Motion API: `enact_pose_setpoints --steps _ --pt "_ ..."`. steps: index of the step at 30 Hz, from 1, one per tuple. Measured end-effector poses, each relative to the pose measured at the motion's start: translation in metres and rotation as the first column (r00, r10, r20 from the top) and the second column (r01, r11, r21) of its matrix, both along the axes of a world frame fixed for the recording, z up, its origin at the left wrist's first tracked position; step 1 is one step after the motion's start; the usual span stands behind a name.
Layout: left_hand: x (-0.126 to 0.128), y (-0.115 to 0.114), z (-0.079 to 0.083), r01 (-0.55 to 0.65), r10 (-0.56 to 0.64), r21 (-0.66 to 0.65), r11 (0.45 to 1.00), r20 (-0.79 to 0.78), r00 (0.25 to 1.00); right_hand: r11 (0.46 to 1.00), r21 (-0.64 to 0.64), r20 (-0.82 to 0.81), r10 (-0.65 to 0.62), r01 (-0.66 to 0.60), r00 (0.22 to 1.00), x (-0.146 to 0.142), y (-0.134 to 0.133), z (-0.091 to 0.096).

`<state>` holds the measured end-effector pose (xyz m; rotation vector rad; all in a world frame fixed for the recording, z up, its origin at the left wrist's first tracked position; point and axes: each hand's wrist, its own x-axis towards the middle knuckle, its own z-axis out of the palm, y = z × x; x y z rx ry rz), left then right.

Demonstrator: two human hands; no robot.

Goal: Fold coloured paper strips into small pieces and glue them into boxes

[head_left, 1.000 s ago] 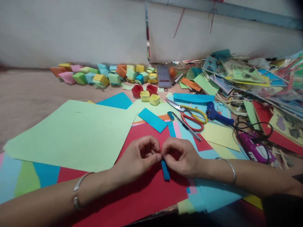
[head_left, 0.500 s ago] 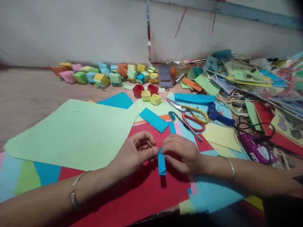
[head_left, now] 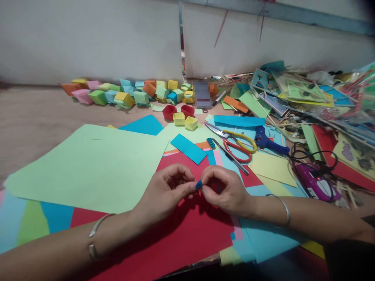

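Both hands meet over the large red paper sheet (head_left: 181, 234) on the tabletop. The left hand (head_left: 165, 193) and right hand (head_left: 227, 191) each pinch the small folded blue paper strip (head_left: 199, 184) between thumb and fingertips, holding it just above the sheet.

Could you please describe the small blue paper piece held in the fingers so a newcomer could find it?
Find the big red sheet nearest the camera, where the left hand and right hand meet. The small blue paper piece is pinched between their fingertips. Unlike the flat blue rectangle lying beyond, it is tiny, bunched and held.
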<state>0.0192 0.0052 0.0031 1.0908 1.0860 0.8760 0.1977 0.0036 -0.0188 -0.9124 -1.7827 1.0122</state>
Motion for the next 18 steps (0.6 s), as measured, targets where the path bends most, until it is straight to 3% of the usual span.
enact_pose_setpoints --steps 6,13,18 --pt "-0.0010 -0.0016 0.0032 -0.002 0.008 0.065 0.998 -0.096 0.995 0.993 -0.113 -0.032 0.015 -0.019 0.999 0.0016 0.0012 -0.0019" --pt "-0.0004 -0.0018 0.0020 0.009 0.002 0.117 0.993 -0.093 0.996 0.978 -0.209 -0.084 0.001 -0.019 0.996 -0.0008 0.0006 -0.0021" --pt "-0.0005 0.0016 0.0038 0.041 -0.041 0.000 0.999 -0.050 0.998 0.970 -0.229 -0.120 0.053 -0.080 0.991 -0.0016 0.0002 -0.0001"
